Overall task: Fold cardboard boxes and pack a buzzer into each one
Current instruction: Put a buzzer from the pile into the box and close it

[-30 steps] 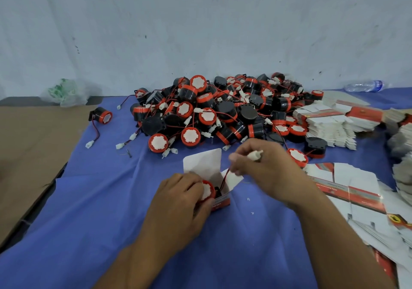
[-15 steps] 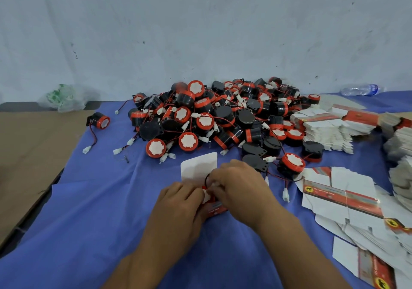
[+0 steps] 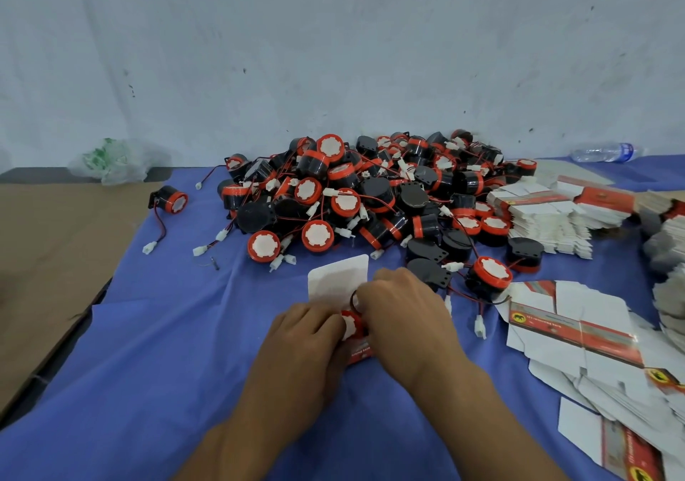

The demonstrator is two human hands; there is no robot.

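In the lower middle of the frame, the left hand (image 3: 307,336) grips a small red-and-white box (image 3: 357,352), mostly hidden under both hands; its white flap stands up behind. A buzzer (image 3: 351,323) sits in the box mouth, with only its red rim and white face showing. The right hand (image 3: 404,313) curls over the buzzer and a dark loop of its wire, fingertips out of sight. Behind on the blue worktop (image 3: 166,351) lies the pile of buzzers (image 3: 370,198). The flat boxes (image 3: 578,336) are cut off by the right edge. A blurred bottle (image 3: 604,152) lies at the upper right.
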